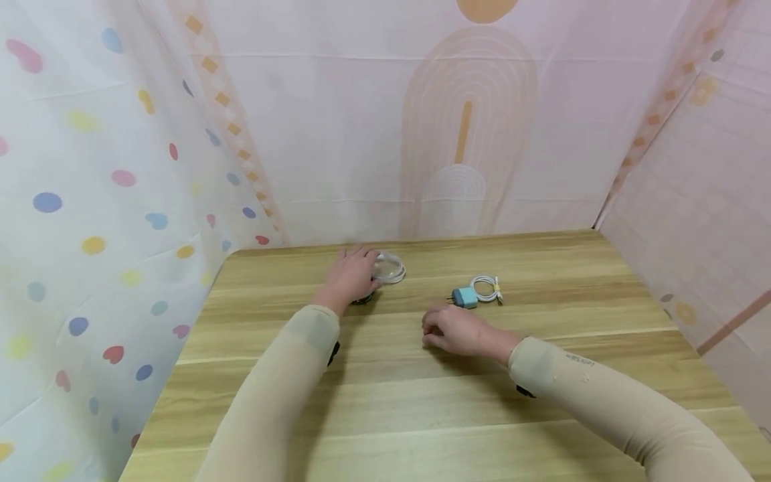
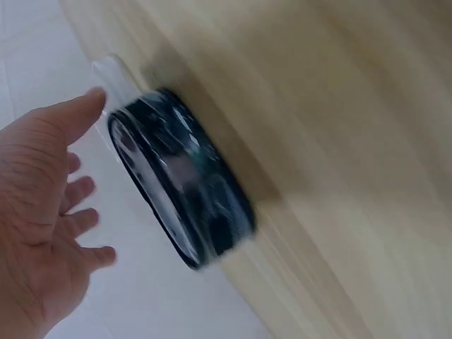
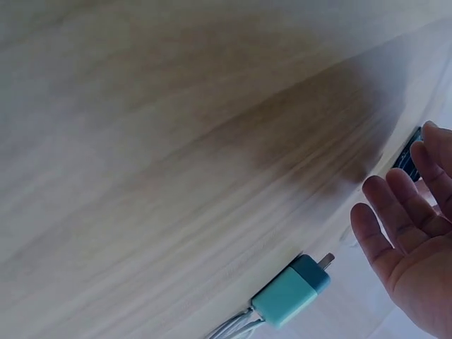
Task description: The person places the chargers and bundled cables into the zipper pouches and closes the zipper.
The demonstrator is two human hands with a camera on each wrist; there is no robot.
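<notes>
My left hand (image 1: 354, 273) hovers over the back left of the table with its fingers spread. In the left wrist view a clear case with black edging (image 2: 176, 169) lies beside the left hand (image 2: 42, 198), apart from its fingers; the contents are blurred. From above, that hand mostly covers the dark-edged case (image 1: 364, 299). Just right of its fingers lies a coiled white cable (image 1: 394, 269). My right hand (image 1: 458, 329) is held loosely bent above the table, holding nothing. Close behind it is a teal plug charger (image 1: 464, 297), also seen beside the right hand (image 3: 417, 247).
Next to the charger lies a small coiled white cable (image 1: 484, 289) with a yellow tie. The wooden table (image 1: 385, 402) meets a patterned curtain (image 1: 337, 147) at its back edge. A dotted curtain (image 1: 90, 288) hangs along the left side.
</notes>
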